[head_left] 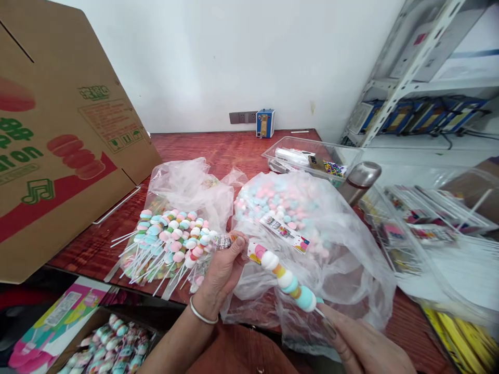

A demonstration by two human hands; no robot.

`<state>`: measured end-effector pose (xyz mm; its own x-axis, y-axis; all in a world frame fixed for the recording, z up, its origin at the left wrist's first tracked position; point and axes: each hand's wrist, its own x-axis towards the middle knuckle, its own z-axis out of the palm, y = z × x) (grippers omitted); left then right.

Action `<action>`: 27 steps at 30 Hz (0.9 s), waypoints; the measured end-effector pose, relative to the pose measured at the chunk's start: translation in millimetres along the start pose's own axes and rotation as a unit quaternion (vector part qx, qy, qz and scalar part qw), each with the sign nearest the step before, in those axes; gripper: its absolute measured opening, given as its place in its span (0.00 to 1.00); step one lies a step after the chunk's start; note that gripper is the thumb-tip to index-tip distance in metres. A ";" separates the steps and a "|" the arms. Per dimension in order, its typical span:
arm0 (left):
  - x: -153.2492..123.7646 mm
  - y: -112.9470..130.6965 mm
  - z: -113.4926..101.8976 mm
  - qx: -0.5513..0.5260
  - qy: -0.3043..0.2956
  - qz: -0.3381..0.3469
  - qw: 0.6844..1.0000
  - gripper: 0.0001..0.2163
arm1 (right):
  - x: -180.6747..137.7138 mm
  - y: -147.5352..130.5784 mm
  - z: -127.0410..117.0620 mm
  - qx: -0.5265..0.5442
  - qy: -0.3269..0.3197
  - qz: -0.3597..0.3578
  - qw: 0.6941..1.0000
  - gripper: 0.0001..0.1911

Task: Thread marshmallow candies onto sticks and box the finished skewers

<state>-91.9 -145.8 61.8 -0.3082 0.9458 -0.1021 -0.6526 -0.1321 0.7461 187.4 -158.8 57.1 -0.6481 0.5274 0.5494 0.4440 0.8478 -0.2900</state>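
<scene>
My left hand [226, 265] is closed, pinching a printed clear wrapper [256, 251] that extends on both sides of the fingers. My right hand [362, 337] grips the white stick of a marshmallow skewer [290, 283], strung with white, yellow and turquoise pieces. The skewer's far end meets the wrapper's printed edge; how far it reaches inside is hidden by the left hand. Behind the hands, another printed wrapper [284, 232] lies flat on a big clear bag [331, 223] of pastel marshmallows. Left of my left hand, a pile of marshmallow skewers [171, 236] rests on a second plastic bag [183, 182].
A large cardboard box [78, 124] stands at the left. Below it is an open box of wrapped skewers [113, 348]. A metal flask [360, 182] and a clear tray [304, 143] stand at the right, near bins of white sticks [456, 275] and shelving [409, 78].
</scene>
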 end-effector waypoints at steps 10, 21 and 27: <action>-0.8 0.0 -4.2 0.071 -0.037 -0.010 0.997 0.12 | 6.4 -2.9 -17.2 -0.014 0.016 0.014 1.000 0.16; -2.1 -19.4 7.5 0.028 0.020 -0.066 0.997 0.11 | -12.4 -8.8 -6.7 0.079 0.040 0.151 0.985 0.14; -0.3 -22.6 19.7 0.009 0.016 -0.065 0.998 0.09 | -21.2 -17.6 11.7 0.134 0.069 0.277 0.949 0.09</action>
<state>-63.4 -137.3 57.9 -0.2441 0.9445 -0.2197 -0.6766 -0.0035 0.7364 186.1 -184.2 41.4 -0.2658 0.8996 0.3466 0.5078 0.4363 -0.7428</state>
